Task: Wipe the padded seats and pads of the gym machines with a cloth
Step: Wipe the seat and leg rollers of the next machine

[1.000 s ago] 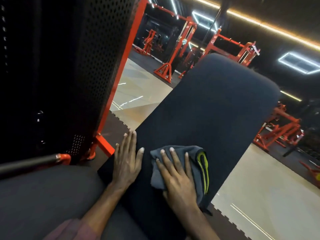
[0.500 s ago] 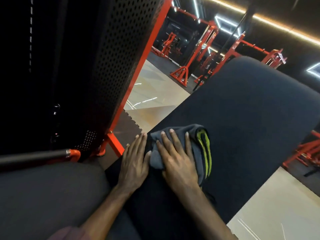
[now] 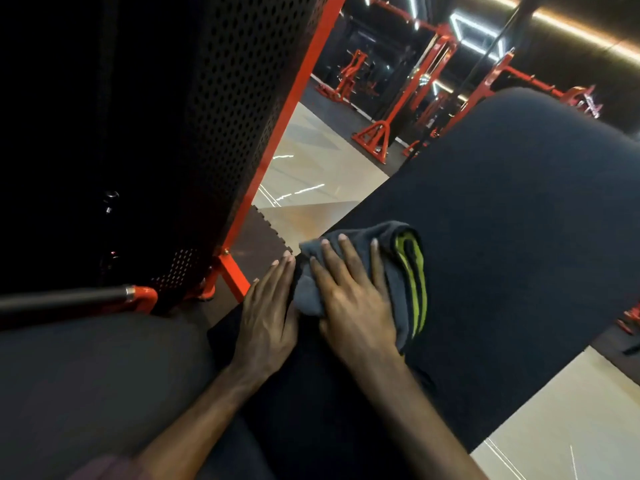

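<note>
Cloth flat on black pad, near left edge. Right hand presses it, fingers straight, slightly spread. Left hand flat on pad edge, fingers together. Judgement: wipe mid-course; far pad area, adjoining seat likely pending.

A black perforated metal panel with an orange frame post stands at left, a black bar with an orange elbow below it. Beyond lie glossy beige floor, dark interlocking mats, orange racks and ceiling light strips
</note>
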